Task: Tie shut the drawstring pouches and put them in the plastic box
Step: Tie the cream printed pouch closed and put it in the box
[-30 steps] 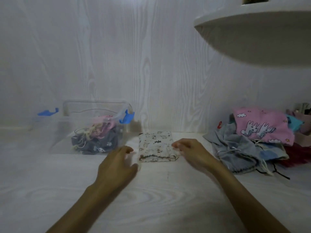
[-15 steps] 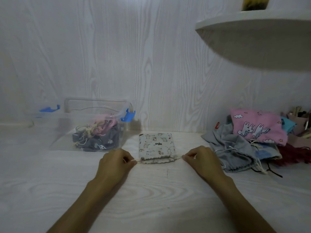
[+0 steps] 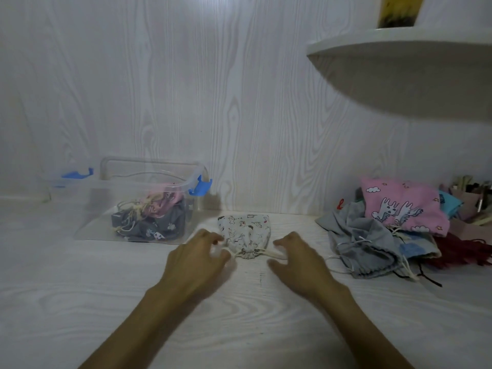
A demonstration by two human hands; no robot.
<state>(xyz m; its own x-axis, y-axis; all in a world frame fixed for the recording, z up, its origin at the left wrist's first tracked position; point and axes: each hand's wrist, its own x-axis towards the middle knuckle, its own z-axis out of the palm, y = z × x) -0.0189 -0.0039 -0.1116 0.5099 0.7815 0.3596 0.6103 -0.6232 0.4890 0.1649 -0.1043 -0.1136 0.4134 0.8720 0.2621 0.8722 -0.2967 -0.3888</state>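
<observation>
Change since half a second ago: the white printed pouch [image 3: 243, 233], which lay as a flat rectangle with its mouth open across the near edge, is now gathered; its mouth is bunched into a tight pucker at the pouch's 6 o'clock end, and the body has rounded off. The cords [image 3: 270, 253] run out from that pucker toward 3 and 9 o'clock. Left hand [image 3: 198, 259] sits at the pouch's 8 o'clock, fingers spread and loosely curled, close to the left cord end; motion blur there hides whether it grips the cord, so I cannot tell. Right hand [image 3: 295, 262] sits at the pouch's 4 o'clock, fingers partly open, with the right cord running to or under its fingertips; contact looks likely, a firm pinch is not confirmed. Both hands are nearer the pouch than they were at full cord stretch. Judgement: the cinch step is done for this pouch, and the knot is not yet made, since the cords lie apart on either side. Next step calls for crossing the two cords over the pucker. The plastic box [image 3: 149, 182] stands open at the pouch's 10 o'clock, near it, already holding several tied pouches. The pile of untied pouches [image 3: 372, 230] lies at 3 o'clock, well apart from the hands. Table [image 3: 80, 302] bare in front.
</observation>
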